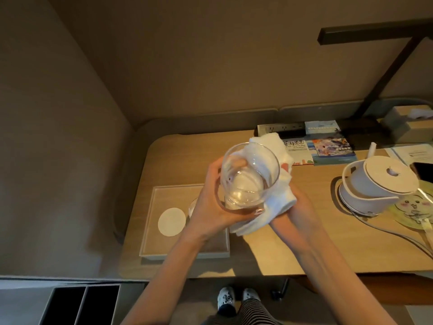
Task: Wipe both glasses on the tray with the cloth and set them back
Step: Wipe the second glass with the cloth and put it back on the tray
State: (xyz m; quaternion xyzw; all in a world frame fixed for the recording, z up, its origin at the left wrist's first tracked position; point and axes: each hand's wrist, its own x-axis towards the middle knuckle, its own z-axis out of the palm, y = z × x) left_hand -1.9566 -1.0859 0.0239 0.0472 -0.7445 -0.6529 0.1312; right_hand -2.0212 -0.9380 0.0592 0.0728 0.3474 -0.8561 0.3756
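My left hand (210, 207) grips a clear glass (248, 174) from its left side and bottom, holding it above the desk with its mouth tilted toward me. My right hand (297, 207) holds a white cloth (278, 198) pressed against the right side and back of that glass; part of the cloth shows through the glass wall. A second glass (192, 207) stands on the pale tray (150, 221), mostly hidden behind my left wrist. Next to it on the tray lies a white round coaster (171, 222).
A white kettle (375, 184) on its base stands at the right with its cord trailing toward the desk's front edge. Brochures (328, 146) and a power strip (281, 130) lie along the back. A cartoon fan (412, 207), a phone (424, 171) and a tissue box (407, 123) sit far right.
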